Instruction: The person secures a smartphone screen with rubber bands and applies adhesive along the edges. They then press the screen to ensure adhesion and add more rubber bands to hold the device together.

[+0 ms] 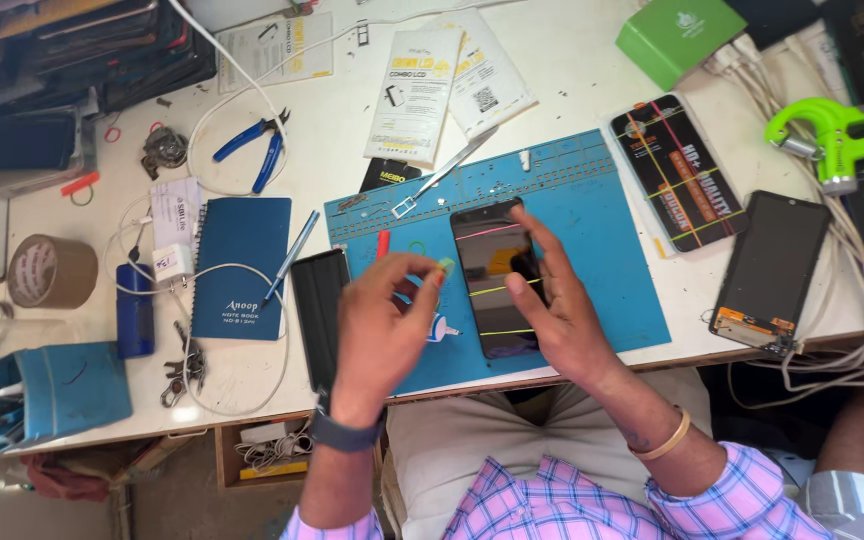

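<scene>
1. Black flat smartphone (497, 275), its glass face up and crossed by thin coloured lines, lies lengthwise near the middle of a blue rubber work mat (592, 215) on the white table (572, 60).
2. Right hand (562, 305) rests on the phone's right edge with its fingers (537, 235) spread flat and loose over the glass, gripping nothing.
3. Left hand (377, 325) hovers just left of the phone, thumb and forefinger pinched on a small yellow-green plastic piece (445, 266).
4. Small white glue tube with a blue cap (439, 327) lies on the mat between the two hands.
5. Dark rectangular phone panel (318, 300) lies at the mat's left edge, partly under the left wrist.
6. Metal tweezers (457, 160) sit across the mat's upper edge.
7. Dark blue spiral notebook (242, 265) lies left of the mat, with a blue pen (292, 255) beside it.
8. Blue-handled pliers (257, 145) rest farther up the table.
9. Second black phone with exposed lower connectors (767, 270) lies well right of the mat.
10. Bright green hand tool (832, 135) sits at the far right.
</scene>
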